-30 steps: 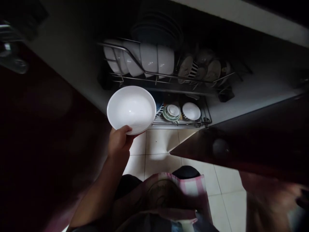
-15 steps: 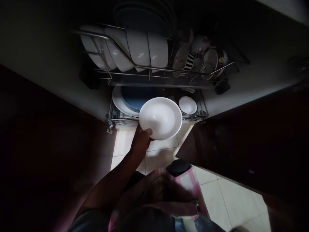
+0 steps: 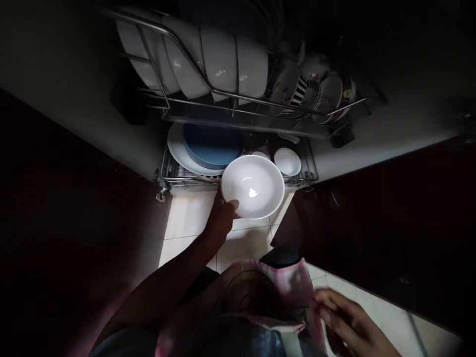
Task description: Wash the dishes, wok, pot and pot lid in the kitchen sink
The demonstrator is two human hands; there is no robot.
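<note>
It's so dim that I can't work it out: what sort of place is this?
Most likely a kitchen, seen at an open cupboard: rows of white dishes and striped cups sit in a wire rack, and the left hand holds a white bowl.

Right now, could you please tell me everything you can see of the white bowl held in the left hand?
The white bowl is plain, round and glossy, with a smooth rim and bright reflections inside; whether it is ceramic or plastic, I cannot tell. It is held with its open side toward the camera, in front of the lower rack in this view. The left hand grips its lower-left edge, thumb at the rim. Its underside is hidden.
</note>
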